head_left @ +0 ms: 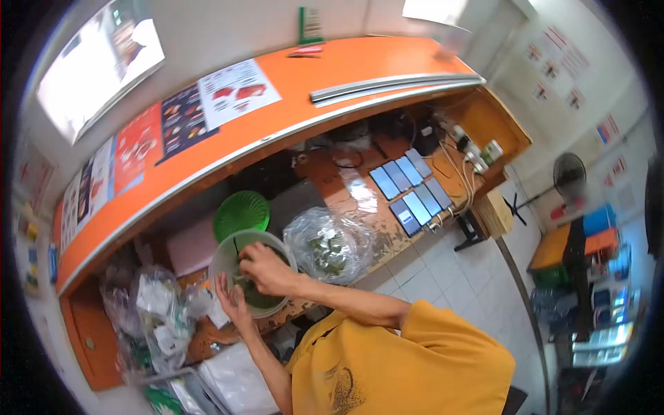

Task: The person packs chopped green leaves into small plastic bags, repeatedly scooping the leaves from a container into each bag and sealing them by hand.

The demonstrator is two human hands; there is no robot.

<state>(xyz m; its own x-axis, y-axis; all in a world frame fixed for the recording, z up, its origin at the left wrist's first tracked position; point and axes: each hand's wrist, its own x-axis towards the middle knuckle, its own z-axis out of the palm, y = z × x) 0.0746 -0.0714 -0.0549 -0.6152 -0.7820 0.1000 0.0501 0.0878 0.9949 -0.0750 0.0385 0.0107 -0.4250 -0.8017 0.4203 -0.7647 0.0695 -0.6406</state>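
Observation:
A translucent round tub [282, 250] with greenish contents stands on the worn lower shelf in front of me. My right hand [265, 268] reaches over it, fingers curled down into the tub; what they hold, if anything, is hidden. At the tub's near left side is my left hand [236, 306], its fingers stretched out and nothing seen in them. Whether it touches the tub wall I cannot tell. A clear plastic bag [311, 232] with green leaves inside lies right of the tub. Just behind the tub sits a green plastic basket [242, 213].
Several phones [409, 191] lie in rows at the right, beside cables and a power strip [473, 153]. Crumpled plastic bags [158, 304] pile up at the left. An orange counter [297, 79] with printed menus overhangs the shelf. A fan [568, 174] stands farther right.

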